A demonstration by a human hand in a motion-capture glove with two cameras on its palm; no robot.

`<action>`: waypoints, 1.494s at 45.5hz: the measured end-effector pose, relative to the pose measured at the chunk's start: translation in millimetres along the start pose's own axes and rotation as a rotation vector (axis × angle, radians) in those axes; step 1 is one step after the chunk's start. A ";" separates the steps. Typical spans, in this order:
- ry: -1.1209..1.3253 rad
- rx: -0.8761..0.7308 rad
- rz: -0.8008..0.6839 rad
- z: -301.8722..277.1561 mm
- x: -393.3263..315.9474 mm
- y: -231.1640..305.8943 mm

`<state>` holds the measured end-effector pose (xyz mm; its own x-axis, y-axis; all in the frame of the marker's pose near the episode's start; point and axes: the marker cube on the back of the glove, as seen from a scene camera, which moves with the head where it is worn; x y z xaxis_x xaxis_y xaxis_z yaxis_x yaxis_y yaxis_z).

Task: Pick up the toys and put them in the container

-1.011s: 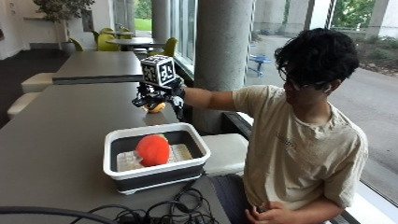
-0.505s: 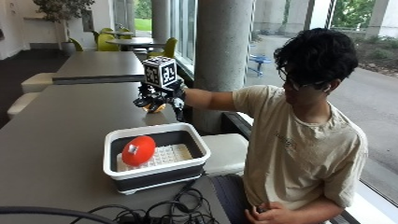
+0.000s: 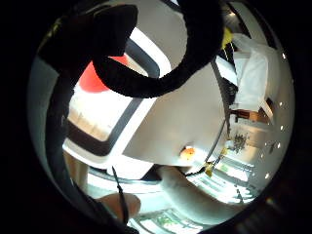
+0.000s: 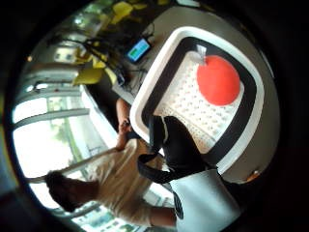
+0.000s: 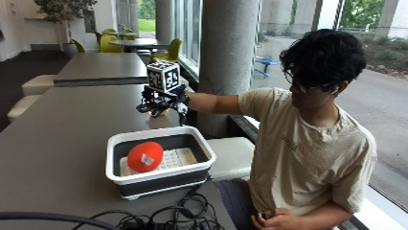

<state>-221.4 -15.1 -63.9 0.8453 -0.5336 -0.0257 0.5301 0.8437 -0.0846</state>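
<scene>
Hovering above the grey surface (image 5: 57, 143) beyond the container (image 5: 159, 163), the gloved right grip (image 5: 163, 103) hangs with fingers loosely curled and holds nothing. A small orange toy (image 3: 187, 153) lies on the surface near it, apart from the fingers. Well apart, a round red toy (image 5: 144, 156) bearing a small label rests inside the white-rimmed, dark-walled container, on its pale perforated floor.

The container (image 5: 159, 165) sits on the table (image 5: 57, 139). A ball (image 5: 144, 156) lies in it. The gloved right hand (image 5: 163, 103) hangs above the table behind the container.
</scene>
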 end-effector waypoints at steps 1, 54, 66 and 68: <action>0.000 -0.002 0.002 0.6 0.8 0.6; -0.126 0.193 0.645 85.1 225.9 119.1; 0.022 0.113 0.645 79.0 212.7 121.7; 0.016 0.113 0.656 81.4 215.3 127.9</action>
<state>33.7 -17.4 0.8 0.9944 0.0929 -0.0512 -0.0899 0.9942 0.0583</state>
